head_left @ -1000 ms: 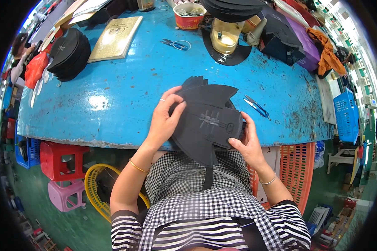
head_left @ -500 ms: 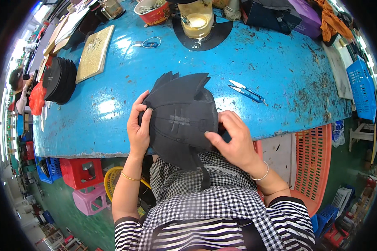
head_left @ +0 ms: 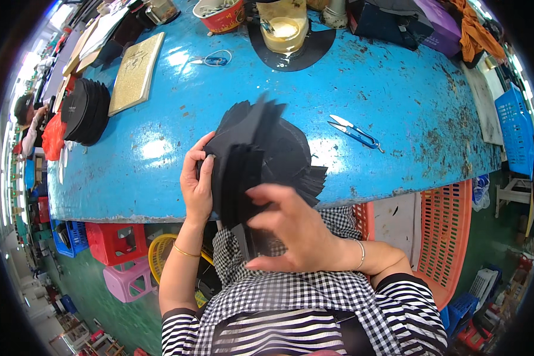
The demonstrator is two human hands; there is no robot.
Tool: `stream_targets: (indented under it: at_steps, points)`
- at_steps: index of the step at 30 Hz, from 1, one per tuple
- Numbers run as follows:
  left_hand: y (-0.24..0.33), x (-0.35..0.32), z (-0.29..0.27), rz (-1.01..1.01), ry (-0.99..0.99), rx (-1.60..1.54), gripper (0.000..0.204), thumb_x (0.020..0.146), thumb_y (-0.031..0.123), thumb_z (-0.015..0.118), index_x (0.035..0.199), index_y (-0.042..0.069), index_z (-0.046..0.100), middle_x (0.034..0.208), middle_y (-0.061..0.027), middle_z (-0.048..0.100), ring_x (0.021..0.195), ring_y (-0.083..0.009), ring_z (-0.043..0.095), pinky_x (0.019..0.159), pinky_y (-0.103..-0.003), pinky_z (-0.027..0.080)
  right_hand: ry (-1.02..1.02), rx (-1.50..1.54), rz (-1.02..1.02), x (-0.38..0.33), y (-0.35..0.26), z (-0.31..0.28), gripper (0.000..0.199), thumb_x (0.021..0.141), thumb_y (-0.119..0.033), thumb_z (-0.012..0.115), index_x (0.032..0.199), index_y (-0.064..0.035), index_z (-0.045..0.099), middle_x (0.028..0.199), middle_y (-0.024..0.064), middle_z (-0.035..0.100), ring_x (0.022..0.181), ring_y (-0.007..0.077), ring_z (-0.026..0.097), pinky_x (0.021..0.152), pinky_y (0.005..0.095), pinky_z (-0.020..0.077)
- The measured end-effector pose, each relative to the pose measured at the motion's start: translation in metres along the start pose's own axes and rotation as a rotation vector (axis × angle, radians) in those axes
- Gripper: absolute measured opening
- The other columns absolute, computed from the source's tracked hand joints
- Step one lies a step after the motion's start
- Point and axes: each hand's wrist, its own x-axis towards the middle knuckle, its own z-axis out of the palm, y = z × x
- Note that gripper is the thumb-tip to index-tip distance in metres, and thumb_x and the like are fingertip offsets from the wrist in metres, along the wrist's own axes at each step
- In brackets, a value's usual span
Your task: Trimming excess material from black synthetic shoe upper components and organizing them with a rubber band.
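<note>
One blue table [head_left: 130, 190], two snips [head_left: 368, 140]; left fingers [head_left: 205, 172] grip black pieces [head_left: 282, 148], right fingers [head_left: 279, 196] spread wide.

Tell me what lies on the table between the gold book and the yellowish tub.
Small blue-handled scissors lie there on the blue table, between the gold book and the yellowish tub, as the head view shows.

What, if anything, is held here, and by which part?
The left hand's grip is on the left edge of the stacked black pieces. The right hand's grip is blurred; whether it holds anything can't be told.
</note>
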Motion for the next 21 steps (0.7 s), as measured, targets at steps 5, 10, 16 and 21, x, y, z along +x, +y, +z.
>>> stream_targets:
  at_steps: [5,10,16,21]
  points:
    - [0.002,-0.002,0.001,0.08,0.051,0.009,0.002,0.1,0.003,0.051,0.099,0.005,0.05,0.141,-0.0181,0.053,0.121,-0.018,0.052,0.105,-0.031,0.038,0.092,0.248,0.418,0.006,0.027,-0.025,0.084,0.077,-0.04,0.083,0.136,-0.0011,0.037,0.122,0.0175,0.054,0.103,0.0267,0.059,0.088,0.0359,0.0515]
    - [0.006,-0.002,-0.002,-0.045,0.022,-0.101,0.003,0.1,0.005,0.051,0.097,0.004,0.052,0.145,-0.0167,0.05,0.129,-0.0206,0.049,0.109,-0.034,0.036,0.121,0.272,0.669,0.001,0.054,-0.039,0.049,0.093,-0.006,0.061,0.139,-0.0023,0.045,0.105,0.0057,0.061,0.088,0.0087,0.055,0.078,0.0245,0.0458]
    - [0.03,-0.03,-0.023,-0.169,0.225,-0.374,0.01,0.103,0.013,0.049,0.095,0.01,0.054,0.148,-0.0196,0.045,0.138,-0.0304,0.044,0.108,-0.039,0.045,-0.051,0.129,0.535,0.056,0.078,-0.067,0.032,0.097,-0.011,0.056,0.128,-0.0028,0.056,0.101,0.0041,0.062,0.093,0.0097,0.056,0.085,0.0259,0.0465]
    - [0.041,-0.068,-0.023,-0.253,0.179,-0.334,0.011,0.104,0.013,0.048,0.095,0.01,0.053,0.152,-0.0189,0.041,0.138,-0.0321,0.043,0.105,-0.04,0.047,-0.223,0.148,0.541,0.081,0.106,-0.061,0.031,0.099,-0.015,0.055,0.127,-0.0022,0.057,0.102,0.0046,0.062,0.094,0.0103,0.057,0.086,0.0274,0.048]
